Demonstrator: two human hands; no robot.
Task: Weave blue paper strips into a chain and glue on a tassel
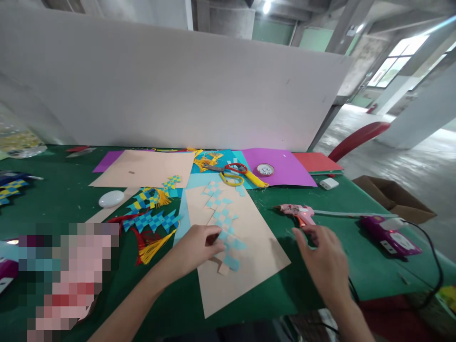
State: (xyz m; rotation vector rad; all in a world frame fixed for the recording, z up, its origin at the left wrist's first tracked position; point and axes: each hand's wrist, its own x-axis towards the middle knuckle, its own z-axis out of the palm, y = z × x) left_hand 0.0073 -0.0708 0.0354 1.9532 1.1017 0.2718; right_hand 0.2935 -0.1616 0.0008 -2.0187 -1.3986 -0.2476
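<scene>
A woven paper piece [225, 223] in light blue and peach, with zigzag edges, lies on a large peach paper sheet [249, 278]. My left hand [201, 244] is at its left edge, fingers curled and thumb against the paper; part of the grip is hidden. On the right, a pink hot glue gun [294, 209] with an orange trigger rests on its side on the table. Close to its handle is my right hand [324, 256], thumb and forefinger apart, the other fingers curled out of sight.
Scissors [235, 173] and a tape roll [265, 170] lie on coloured sheets at the back. Finished woven pieces with tassels [153, 221] are on the left, near a white oval object [111, 199]. A purple device [390, 236] with a cable stands right. A white board [171, 90] rises behind.
</scene>
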